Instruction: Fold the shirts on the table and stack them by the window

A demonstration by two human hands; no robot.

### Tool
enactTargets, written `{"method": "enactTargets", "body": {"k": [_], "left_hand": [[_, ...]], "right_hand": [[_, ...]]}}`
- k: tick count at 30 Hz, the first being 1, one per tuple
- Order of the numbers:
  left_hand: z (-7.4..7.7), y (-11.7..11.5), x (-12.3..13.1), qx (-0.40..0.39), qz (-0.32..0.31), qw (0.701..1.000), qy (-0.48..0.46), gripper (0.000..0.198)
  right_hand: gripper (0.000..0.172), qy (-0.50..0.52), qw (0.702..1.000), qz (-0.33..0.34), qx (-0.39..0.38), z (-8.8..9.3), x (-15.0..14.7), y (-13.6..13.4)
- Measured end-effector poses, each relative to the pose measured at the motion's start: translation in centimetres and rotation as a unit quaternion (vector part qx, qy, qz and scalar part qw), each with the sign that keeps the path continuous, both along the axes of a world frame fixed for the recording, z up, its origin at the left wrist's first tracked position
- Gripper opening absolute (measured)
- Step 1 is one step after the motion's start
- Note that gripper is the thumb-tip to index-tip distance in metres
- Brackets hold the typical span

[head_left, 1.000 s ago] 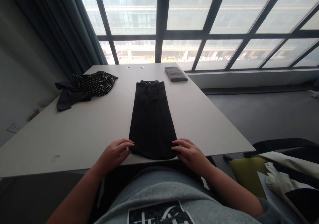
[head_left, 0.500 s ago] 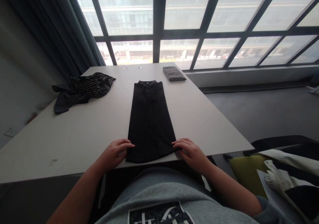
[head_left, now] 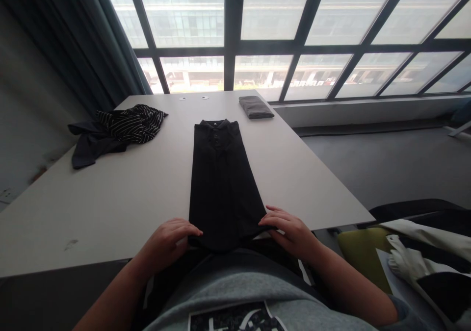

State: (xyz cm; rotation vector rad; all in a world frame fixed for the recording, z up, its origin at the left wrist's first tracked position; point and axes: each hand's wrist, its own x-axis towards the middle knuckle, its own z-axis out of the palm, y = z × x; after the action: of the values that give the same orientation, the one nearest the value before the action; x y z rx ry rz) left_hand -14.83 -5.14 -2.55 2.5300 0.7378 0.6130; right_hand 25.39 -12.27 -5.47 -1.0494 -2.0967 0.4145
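Observation:
A black shirt (head_left: 221, 174), folded into a long narrow strip with its collar and buttons at the far end, lies down the middle of the white table (head_left: 110, 198). Its near hem hangs slightly over the table's front edge. My left hand (head_left: 167, 240) pinches the hem's left corner, fingers curled on the cloth. My right hand (head_left: 289, 228) grips the right corner in the same way.
A crumpled black-and-white striped garment (head_left: 121, 127) lies at the table's far left. A small folded grey cloth (head_left: 255, 108) sits at the far right by the window. To my right is a chair with yellow-green, white and black clothes (head_left: 405, 262).
The shirt has been drawn toward me, its hem now past the table's front edge. Both hands came closer to my body, staying on the hem corners.

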Motion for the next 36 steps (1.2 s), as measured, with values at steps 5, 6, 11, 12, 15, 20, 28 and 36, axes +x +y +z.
{"method": "enactTargets", "body": {"k": [5, 6, 11, 12, 15, 20, 28, 36], "left_hand": [[2.0, 1.1, 0.7, 0.007, 0.061, 0.998, -0.024, 0.018], [2.4, 1.7, 0.8, 0.008, 0.075, 0.997, -0.028, 0.017], [4.6, 5.4, 1.3, -0.019, 0.11, 0.994, -0.014, 0.019], [5.0, 6.3, 1.4, -0.025, 0.113, 0.993, -0.007, 0.02], [6.0, 9.1, 1.6, -0.032, 0.128, 0.991, 0.006, 0.024], [5.7, 13.9, 2.1, -0.046, 0.162, 0.985, 0.029, 0.032], [1.0, 18.4, 2.7, -0.075, 0.179, 0.975, 0.104, 0.031], [0.3, 18.2, 2.2, -0.132, 0.184, 0.97, 0.087, 0.042]], "right_hand": [[0.02, 0.011, 0.998, -0.053, -0.024, 2.1, 0.5, 1.3], [0.02, 0.013, 0.997, -0.061, -0.034, 2.5, 0.6, 1.9], [0.02, 0.008, 0.993, -0.098, -0.06, 4.8, 0.6, 6.1], [0.02, 0.011, 0.993, -0.097, -0.064, 5.2, 0.6, 7.1], [0.022, 0.037, 0.993, -0.082, -0.082, 5.9, 0.9, 10.5], [0.029, 0.077, 0.977, -0.079, -0.18, 5.4, 1.8, 16.6], [0.02, -0.036, 0.965, -0.097, -0.24, 2.6, 1.9, 21.2], [0.033, -0.11, 0.962, -0.101, -0.229, 2.6, 2.6, 20.7]]}}
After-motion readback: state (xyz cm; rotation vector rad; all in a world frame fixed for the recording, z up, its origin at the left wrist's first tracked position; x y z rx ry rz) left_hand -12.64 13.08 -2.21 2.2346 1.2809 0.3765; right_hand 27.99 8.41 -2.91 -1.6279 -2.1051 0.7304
